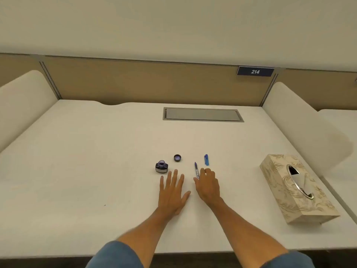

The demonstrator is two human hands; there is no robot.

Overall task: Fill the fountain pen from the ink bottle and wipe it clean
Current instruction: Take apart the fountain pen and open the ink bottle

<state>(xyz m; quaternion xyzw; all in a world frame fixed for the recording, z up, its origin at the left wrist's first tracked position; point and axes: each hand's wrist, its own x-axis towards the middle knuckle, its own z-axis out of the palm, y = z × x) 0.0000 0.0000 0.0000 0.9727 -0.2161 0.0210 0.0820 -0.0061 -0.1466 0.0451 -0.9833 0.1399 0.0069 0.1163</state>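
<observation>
A small dark ink bottle (161,166) stands uncapped on the white desk, its round cap (177,157) lying upturned just behind and to the right. The fountain pen (196,170) lies with its nib pointing away from me, and its blue cap (206,159) rests apart, further right. My left hand (172,192) lies flat on the desk with fingers spread, just right of and nearer than the bottle. My right hand (208,185) has its thumb and fingertips at the pen's near end; whether it grips the pen is unclear.
A patterned tissue box (295,188) with an oval slot sits at the desk's right edge. A metal cable hatch (202,114) is set into the desk's far side. Padded dividers stand left and right, with a panel at the back marked 214.
</observation>
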